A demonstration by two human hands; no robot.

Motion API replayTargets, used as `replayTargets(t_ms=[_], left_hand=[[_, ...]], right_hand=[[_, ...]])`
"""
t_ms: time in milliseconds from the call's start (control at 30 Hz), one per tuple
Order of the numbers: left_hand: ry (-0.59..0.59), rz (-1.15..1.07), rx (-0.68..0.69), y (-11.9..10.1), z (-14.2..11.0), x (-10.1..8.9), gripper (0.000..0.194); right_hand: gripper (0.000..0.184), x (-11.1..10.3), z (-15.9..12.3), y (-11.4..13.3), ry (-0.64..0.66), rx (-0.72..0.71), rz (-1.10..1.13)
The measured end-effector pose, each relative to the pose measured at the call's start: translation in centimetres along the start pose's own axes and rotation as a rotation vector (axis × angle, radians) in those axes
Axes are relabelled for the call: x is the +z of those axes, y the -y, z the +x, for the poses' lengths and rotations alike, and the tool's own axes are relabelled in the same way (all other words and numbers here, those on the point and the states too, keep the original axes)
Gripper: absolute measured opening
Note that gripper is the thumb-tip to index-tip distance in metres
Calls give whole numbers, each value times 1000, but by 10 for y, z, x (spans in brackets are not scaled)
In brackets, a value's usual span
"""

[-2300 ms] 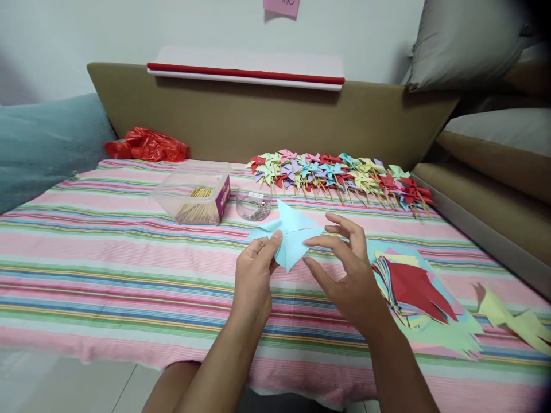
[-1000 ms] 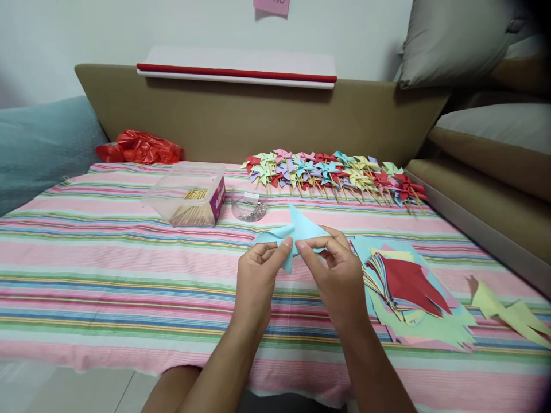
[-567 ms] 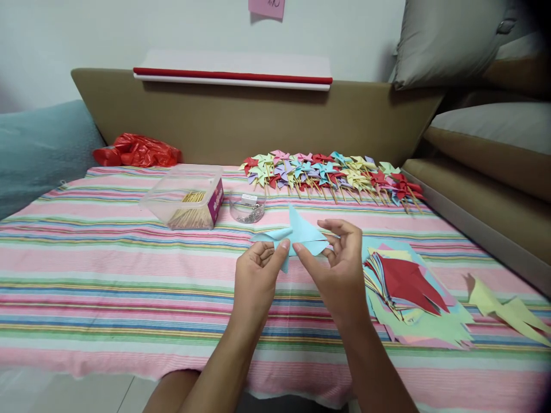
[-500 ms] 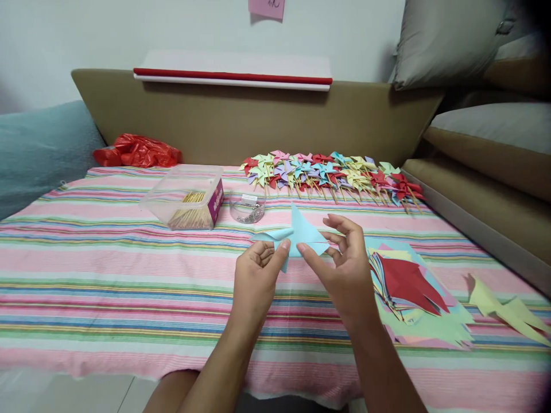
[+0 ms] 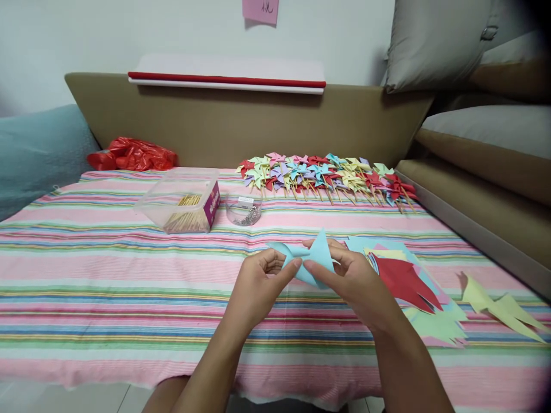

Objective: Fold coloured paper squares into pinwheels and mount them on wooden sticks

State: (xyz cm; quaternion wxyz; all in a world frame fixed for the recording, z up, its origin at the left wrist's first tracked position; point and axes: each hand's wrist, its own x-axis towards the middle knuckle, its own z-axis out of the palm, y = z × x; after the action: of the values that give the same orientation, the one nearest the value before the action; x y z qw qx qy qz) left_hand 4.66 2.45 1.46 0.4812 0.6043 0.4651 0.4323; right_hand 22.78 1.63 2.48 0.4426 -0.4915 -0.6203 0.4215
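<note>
A light blue paper pinwheel piece (image 5: 316,265), partly folded, is held above the striped cloth between both hands. My left hand (image 5: 262,281) grips its left side, thumb on top near the middle and fingers curled beneath. From the other side my right hand (image 5: 348,275) pinches the paper, its thumb pressed close to the left thumb and its fingers behind. One pointed corner stands up between the hands, and a curled flap lies toward the left. The undersides of the fingers are partly hidden by the paper.
Wooden sticks (image 5: 189,217) fill a clear plastic box beside a round dish (image 5: 243,211) of small metal pieces. Finished pinwheels (image 5: 318,175) lie at the back. Cut paper sheets (image 5: 408,281) and a yellow piece (image 5: 499,307) are at right; a red plastic bag (image 5: 138,154) is back left.
Both hands and the blue paper have moved slightly down and right in view. The right fingers, spread before, have closed in behind the paper, and its right side is now bent.
</note>
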Motion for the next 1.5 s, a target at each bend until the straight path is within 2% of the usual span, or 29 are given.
replayTargets(t_ms=[133,233,367,467,600,700,800,933,1133,1500], left_hand=[[2,-6,-6,-3,-1,-3,46],[51,-43,-44,-4,-1,-6,43],[98,-132,-59,-7,0,-9,34],[74,-304,-54,-11,2,-8,23],[-12,-442,-122,-12,2,-3,32],[6,-482,-143,-9,1,7,37],[-64,-544,-90,-6,1,18,33],[-166,-562,-22,-5,1,24,19],[-300,-574,-69,-5,2,21,26],[-316,-588,-83,-4,3,22,28]], right_hand=[[17,2,1,-3,-9,-27,-71],[16,3,1,-3,-3,-33,-92],[15,6,1,-4,-19,16,-25],[26,11,3,-6,-137,117,218],[22,25,7,-8,-363,134,633],[23,39,9,-5,-407,134,810],[23,54,9,1,-409,146,883],[23,69,7,3,-435,163,890],[26,74,6,0,-430,171,779],[29,71,6,-3,-382,203,730]])
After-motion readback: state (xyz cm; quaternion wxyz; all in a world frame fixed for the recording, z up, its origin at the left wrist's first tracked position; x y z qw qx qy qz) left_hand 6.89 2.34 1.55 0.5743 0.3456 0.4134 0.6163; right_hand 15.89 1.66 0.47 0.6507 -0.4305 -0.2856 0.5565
